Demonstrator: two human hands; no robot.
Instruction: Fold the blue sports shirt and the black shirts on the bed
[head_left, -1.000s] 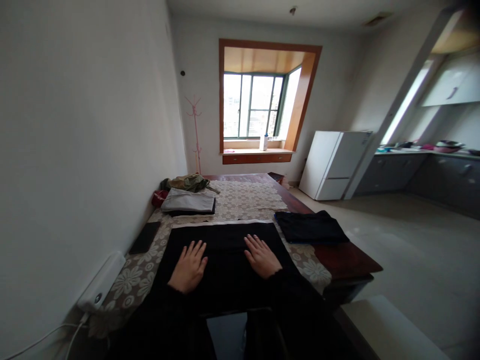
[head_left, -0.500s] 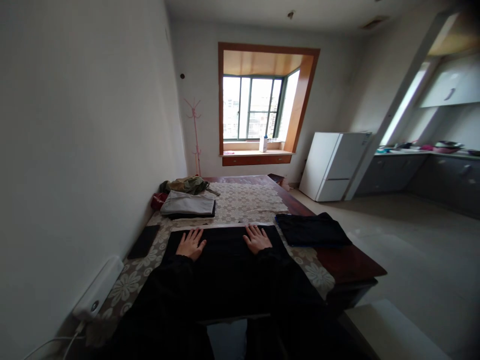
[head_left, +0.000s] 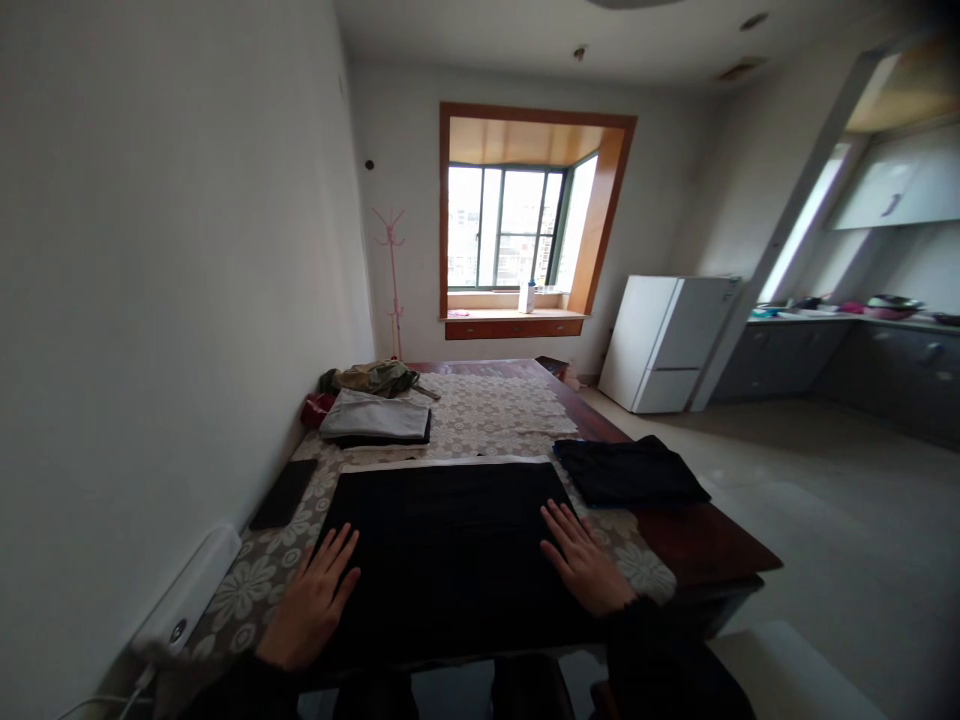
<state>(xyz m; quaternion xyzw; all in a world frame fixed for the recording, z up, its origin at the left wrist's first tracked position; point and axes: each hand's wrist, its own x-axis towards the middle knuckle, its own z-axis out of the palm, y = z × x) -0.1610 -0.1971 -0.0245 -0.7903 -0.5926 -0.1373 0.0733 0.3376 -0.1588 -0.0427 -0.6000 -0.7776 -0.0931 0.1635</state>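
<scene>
While the head view looks down the long table (head_left: 697, 535), both hands are pressed flat on a big black cloth (head_left: 446, 545) spread across the near end, on top of a floral lace table cover (head_left: 487, 400). The left hand (head_left: 311, 605) sits on the cloth's left edge, fingers stretched out and slightly spread, gripping nothing. The right hand (head_left: 583, 565) is the same deal on the right edge, open palm down, fingers pointing away from the body. Just beside the cloth on the right there's a folded dark garment (head_left: 630, 470), and further back on the left a grey folded piece (head_left: 375, 418) lying on something dark, with an olive bundle (head_left: 371, 378) behind it. A dark phone (head_left: 283, 493) lies near the wall. Past the table there's a bay window (head_left: 510, 225) and a white fridge (head_left: 667, 343).
</scene>
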